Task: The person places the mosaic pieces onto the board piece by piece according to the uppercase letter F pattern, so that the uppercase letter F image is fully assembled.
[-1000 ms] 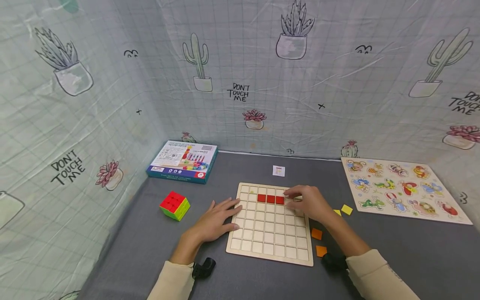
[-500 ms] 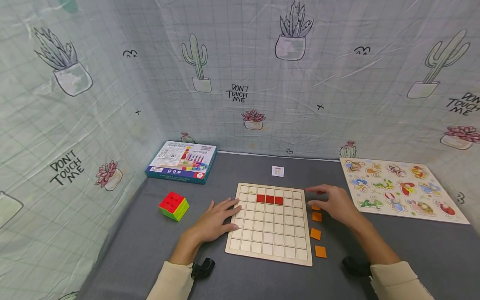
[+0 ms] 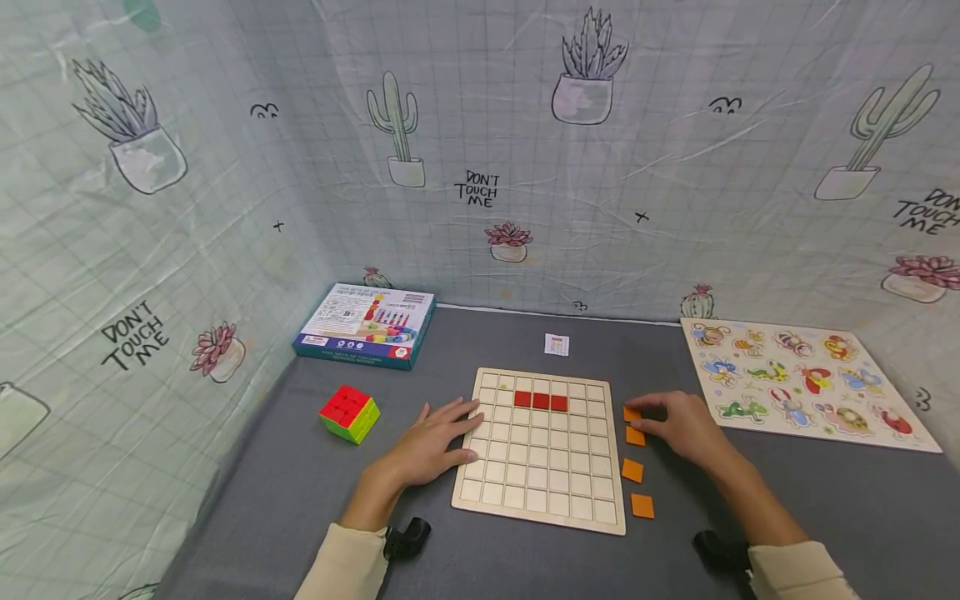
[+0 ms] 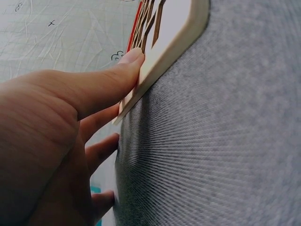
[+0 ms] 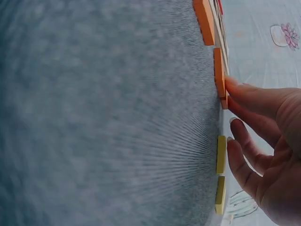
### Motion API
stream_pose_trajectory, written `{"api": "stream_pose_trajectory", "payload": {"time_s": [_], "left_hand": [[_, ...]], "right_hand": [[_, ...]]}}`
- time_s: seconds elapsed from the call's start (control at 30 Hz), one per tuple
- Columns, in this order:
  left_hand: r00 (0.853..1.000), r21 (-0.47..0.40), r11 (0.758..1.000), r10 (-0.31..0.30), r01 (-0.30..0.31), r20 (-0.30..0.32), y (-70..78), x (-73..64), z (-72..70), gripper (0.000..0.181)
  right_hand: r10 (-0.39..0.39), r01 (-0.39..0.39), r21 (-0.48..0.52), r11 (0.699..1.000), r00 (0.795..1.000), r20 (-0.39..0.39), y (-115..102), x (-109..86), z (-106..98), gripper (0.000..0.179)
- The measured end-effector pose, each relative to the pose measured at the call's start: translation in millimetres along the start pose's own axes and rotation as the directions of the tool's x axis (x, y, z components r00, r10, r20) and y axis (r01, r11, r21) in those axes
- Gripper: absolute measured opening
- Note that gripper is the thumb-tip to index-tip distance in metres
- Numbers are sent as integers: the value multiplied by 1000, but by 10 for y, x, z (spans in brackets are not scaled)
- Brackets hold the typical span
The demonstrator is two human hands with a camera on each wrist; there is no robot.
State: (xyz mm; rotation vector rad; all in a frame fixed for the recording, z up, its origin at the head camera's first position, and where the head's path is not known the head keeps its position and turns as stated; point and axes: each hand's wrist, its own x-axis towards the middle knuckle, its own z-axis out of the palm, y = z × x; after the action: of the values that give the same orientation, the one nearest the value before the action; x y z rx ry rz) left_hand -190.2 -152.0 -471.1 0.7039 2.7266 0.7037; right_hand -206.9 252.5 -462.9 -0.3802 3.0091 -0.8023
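Note:
A pale wooden grid board lies on the table, with three red square tiles side by side in its second row. My left hand rests at the board's left edge with fingers spread, thumb touching the rim in the left wrist view. Right of the board, several orange square tiles lie in a column. My right hand pinches the farthest orange tile between thumb and forefinger, still at table level. Yellow tiles, hidden by this hand in the head view, lie beyond its fingers in the right wrist view.
A red, yellow and green puzzle cube sits left of the board, with a flat toy box behind it. A small printed card lies beyond the board. At the right is an insect puzzle board. Patterned cloth hangs behind.
My right hand has left the board's top right, moved right, then come nearer to the farthest orange tile and taken hold of it. My left hand has stayed in place.

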Motion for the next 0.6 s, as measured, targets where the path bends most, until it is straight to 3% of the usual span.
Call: {"api": "stream_pose_trajectory", "payload": {"time_s": [0.6], "left_hand": [[1000, 7, 1000, 16, -16, 4, -11, -1, 5, 62]], "right_hand": [[25, -25, -48, 999, 1000, -18, 4, 16, 42, 24]]}}
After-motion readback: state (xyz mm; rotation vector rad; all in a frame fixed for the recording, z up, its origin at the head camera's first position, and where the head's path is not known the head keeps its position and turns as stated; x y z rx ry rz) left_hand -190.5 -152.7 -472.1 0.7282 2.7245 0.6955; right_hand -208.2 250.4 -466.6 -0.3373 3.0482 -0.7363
